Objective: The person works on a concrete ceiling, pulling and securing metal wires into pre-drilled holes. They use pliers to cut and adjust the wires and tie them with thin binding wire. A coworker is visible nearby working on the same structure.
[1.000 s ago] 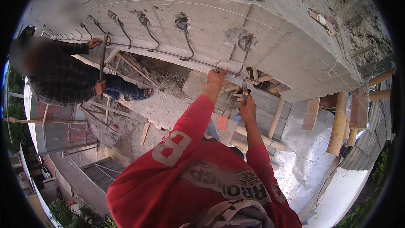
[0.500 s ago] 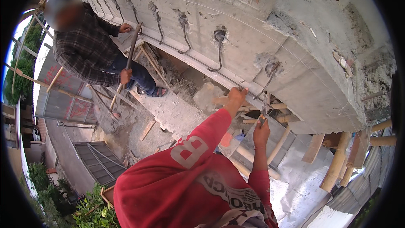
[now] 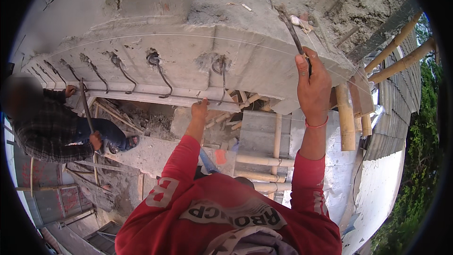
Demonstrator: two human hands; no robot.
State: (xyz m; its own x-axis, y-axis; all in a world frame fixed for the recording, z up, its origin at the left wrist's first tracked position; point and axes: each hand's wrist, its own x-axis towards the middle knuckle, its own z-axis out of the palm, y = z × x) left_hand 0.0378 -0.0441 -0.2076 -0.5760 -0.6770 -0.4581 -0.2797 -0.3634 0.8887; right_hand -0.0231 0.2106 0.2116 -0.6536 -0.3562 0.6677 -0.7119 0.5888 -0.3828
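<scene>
My left hand [image 3: 199, 107] is closed round a long, thin reinforcing bar [image 3: 181, 97], which runs level along the foot of the concrete wall. Several bent bar hooks [image 3: 163, 76] stick out of holes in that wall and reach down to the long bar. The nearest hook [image 3: 223, 79] hangs just right of my left hand. Raised in front of the wall's right part, my right hand [image 3: 313, 82] grips a pair of dark, long-handled pliers [image 3: 293, 32]. Their jaws point up and to the left, over the rough concrete ledge, apart from the bars.
On the left a co-worker [image 3: 52, 123] in a checked shirt holds a long dark pole [image 3: 87, 106]. A white string [image 3: 236, 41] runs across the wall. Bamboo poles [image 3: 264, 161] cross below my arms, with more bamboo [image 3: 345, 118] at the right. Corrugated roofing [image 3: 398, 82] lies beyond.
My right hand has lifted the pliers from the bar up and to the right. My left hand stays on the long bar. The view has swung to the right.
</scene>
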